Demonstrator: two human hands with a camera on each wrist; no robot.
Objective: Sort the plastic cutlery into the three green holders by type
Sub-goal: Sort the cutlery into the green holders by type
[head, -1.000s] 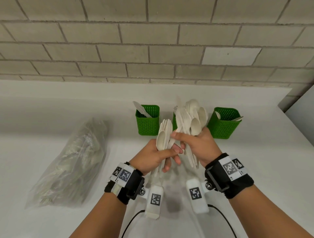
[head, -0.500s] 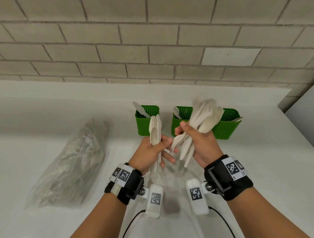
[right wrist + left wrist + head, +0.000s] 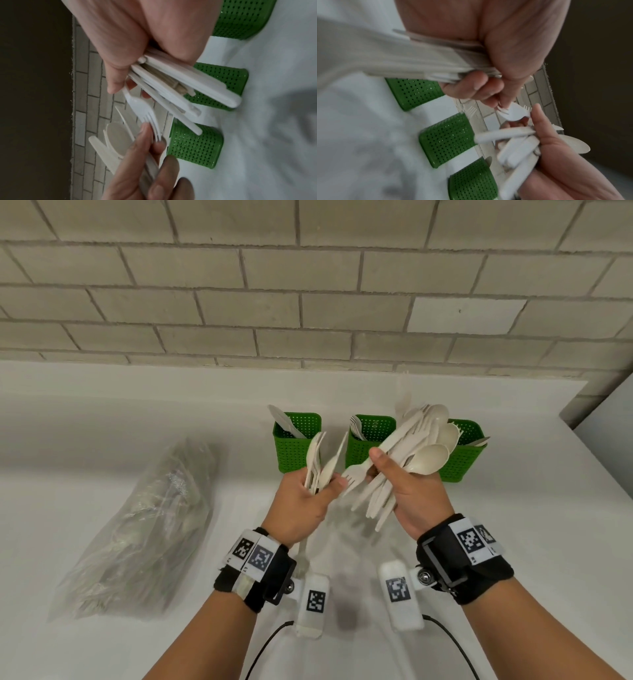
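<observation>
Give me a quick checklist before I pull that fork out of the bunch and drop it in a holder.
1. Left hand holds its small bunch of cutlery firmly: ok.
2. Right hand grips the big mixed bunch: ok.
3. Fork sticks out tines first toward the left hand: ok.
4. Left fingers already pinch the fork: cannot tell.
5. Middle holder with forks in it is upright and open: ok.
6. Big bunch is one type only: not ok.

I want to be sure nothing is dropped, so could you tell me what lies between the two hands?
In the head view, one fork spans the gap: the right hand holds it, prongs reaching the left hand at the thumb. The right wrist view agrees.
</observation>
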